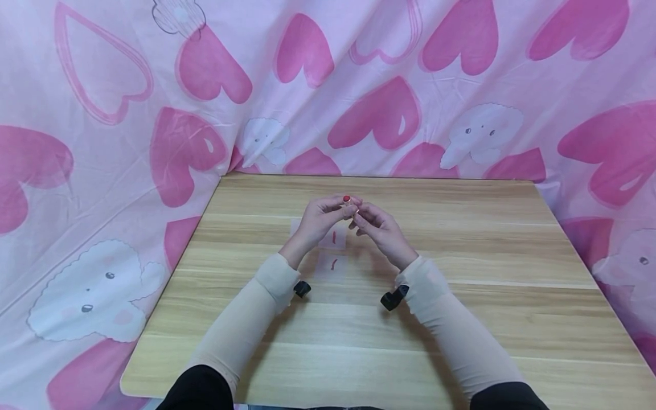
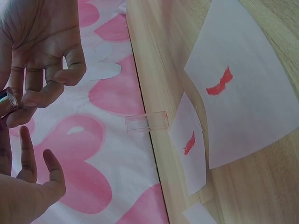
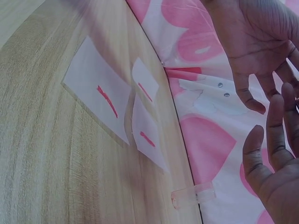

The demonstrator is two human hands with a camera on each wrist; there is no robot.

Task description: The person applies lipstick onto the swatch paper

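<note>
Above the table, my left hand [image 1: 320, 219] holds a lipstick [image 1: 347, 199] between thumb and fingers, its red tip pointing up. My right hand [image 1: 380, 228] meets it from the other side, fingertips pinching around the lower part of the tube. A shiny end of the lipstick [image 2: 9, 100] shows at the left edge of the left wrist view; the right wrist view does not show it. Below the hands lie white paper pieces [image 1: 333, 238], each of those in plain sight bearing a red smear. One piece is partly covered by my left hand in the head view.
A clear plastic cap [image 2: 147, 122] stands toward the table's far side in both wrist views; the hands hide it in the head view. The wooden table [image 1: 487, 245] is backed by a pink heart-patterned curtain [image 1: 318, 114]. Black wrist cameras [image 1: 394, 297] sit at both cuffs.
</note>
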